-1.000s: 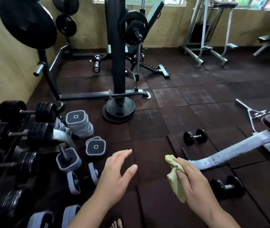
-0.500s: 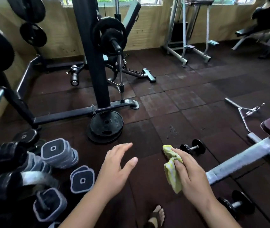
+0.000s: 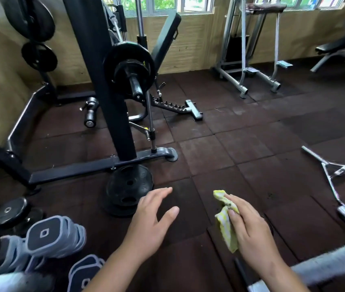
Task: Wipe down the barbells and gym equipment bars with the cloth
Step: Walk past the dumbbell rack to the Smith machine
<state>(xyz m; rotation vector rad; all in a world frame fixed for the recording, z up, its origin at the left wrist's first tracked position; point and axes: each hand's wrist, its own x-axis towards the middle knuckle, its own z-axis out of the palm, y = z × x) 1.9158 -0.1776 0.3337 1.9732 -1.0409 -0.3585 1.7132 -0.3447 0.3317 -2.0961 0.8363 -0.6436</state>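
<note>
My right hand (image 3: pixel 249 230) is closed around a crumpled yellow-and-white cloth (image 3: pixel 225 220), held low over the floor mats. My left hand (image 3: pixel 150 224) hovers beside it, empty, fingers spread. Ahead stands a black rack (image 3: pixel 102 81) carrying a barbell end (image 3: pixel 134 85) loaded with a black plate. A chrome curl bar (image 3: pixel 331 178) lies on the floor to the right. A padded grey bench bar (image 3: pixel 333 262) crosses the bottom right corner.
Stacked black plates (image 3: pixel 128 190) lie at the rack's foot. Grey-edged dumbbells (image 3: pixel 51 234) crowd the bottom left. An incline bench (image 3: pixel 165 39) sits behind the rack, a silver machine frame (image 3: pixel 249 60) by the far wall, another bench (image 3: pixel 340 49) at far right.
The view has tilted up and moved forward toward the rack. The small black dumbbells near my right hand have dropped out of sight. Both hands keep the same pose.
</note>
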